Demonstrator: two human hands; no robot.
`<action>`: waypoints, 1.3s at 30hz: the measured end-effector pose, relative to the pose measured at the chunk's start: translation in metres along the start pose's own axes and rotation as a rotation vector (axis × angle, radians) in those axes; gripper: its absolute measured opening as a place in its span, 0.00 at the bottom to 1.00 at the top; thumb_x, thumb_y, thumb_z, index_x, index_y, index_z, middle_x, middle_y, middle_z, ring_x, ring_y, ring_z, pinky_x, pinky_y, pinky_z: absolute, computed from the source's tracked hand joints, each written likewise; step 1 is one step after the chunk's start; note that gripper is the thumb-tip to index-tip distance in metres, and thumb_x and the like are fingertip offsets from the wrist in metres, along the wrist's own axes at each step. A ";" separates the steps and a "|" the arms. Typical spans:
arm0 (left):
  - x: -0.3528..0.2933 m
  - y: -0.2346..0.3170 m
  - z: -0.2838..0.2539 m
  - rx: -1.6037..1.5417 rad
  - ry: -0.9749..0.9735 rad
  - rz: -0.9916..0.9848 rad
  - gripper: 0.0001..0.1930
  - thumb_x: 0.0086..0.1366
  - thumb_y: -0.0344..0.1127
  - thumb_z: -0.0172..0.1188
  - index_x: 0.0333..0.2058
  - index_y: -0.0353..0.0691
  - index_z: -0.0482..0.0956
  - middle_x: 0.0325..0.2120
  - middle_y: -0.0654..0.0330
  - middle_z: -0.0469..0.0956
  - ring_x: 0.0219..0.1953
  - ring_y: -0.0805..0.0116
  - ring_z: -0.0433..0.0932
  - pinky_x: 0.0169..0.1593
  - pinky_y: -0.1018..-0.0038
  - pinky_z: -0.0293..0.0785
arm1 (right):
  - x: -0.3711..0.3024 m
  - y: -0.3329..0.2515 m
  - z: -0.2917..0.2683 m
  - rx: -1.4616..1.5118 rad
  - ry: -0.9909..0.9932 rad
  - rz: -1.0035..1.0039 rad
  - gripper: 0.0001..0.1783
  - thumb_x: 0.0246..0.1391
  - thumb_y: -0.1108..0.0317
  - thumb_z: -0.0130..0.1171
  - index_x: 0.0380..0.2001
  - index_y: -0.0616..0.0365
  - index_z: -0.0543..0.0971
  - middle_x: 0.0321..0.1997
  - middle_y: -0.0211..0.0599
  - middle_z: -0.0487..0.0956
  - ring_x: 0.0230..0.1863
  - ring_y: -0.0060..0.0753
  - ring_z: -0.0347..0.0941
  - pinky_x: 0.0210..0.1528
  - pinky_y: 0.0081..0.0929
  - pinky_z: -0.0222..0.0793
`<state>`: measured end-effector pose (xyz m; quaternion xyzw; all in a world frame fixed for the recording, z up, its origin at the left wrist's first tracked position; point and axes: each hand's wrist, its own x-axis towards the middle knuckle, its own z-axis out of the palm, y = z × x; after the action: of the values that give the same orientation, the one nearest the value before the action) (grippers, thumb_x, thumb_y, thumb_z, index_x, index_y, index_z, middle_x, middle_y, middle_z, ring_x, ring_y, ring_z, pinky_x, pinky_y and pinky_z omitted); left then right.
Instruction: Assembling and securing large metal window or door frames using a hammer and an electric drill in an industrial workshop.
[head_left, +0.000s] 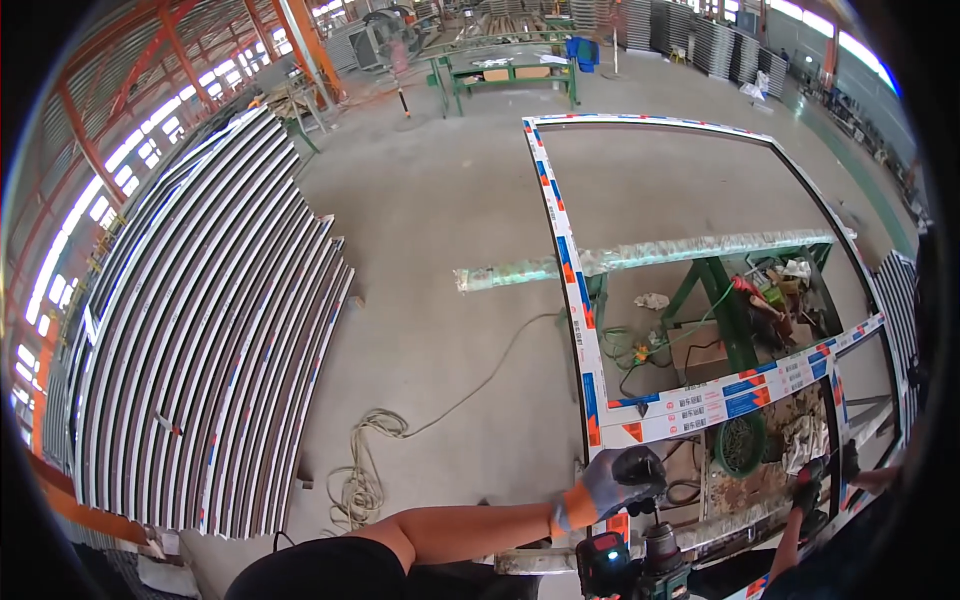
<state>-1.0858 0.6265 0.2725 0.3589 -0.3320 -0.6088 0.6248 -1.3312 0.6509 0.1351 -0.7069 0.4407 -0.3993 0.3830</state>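
My left hand (618, 482), in a grey and black glove with an orange cuff, is closed above the near part of a large window frame (700, 405). What its fingers hold, if anything, is hidden. Just below it a cordless drill (660, 550) points its chuck upward, the thin bit close to my fingertips. My right hand does not show; the drill's handle runs out at the lower edge. White, blue and orange protective film covers the frame, which lies across green trestles. At the right, a co-worker's gloved hands (812, 482) are by the frame's near crossbar.
A wrapped padded beam (700, 250) supports the frame. Under it are a green bowl of screws (740, 443) and a cluttered green stand (720, 310). Coiled hose (360, 490) lies on the floor. Stacked long profiles (210, 330) stand left; a green table (510, 75) is behind.
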 end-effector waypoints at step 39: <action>0.012 -0.133 -0.046 1.173 -0.291 0.211 0.14 0.61 0.37 0.58 0.44 0.38 0.78 0.39 0.50 0.79 0.44 0.50 0.78 0.50 0.60 0.73 | 0.049 -0.062 -0.110 -0.071 0.145 0.254 0.15 0.54 0.58 0.56 0.42 0.53 0.77 0.39 0.36 0.78 0.40 0.42 0.73 0.43 0.39 0.67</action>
<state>-1.1159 0.6160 0.1346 0.5212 -0.7275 -0.3023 0.3281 -1.3969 0.6043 0.2442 -0.6277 0.5669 -0.3817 0.3726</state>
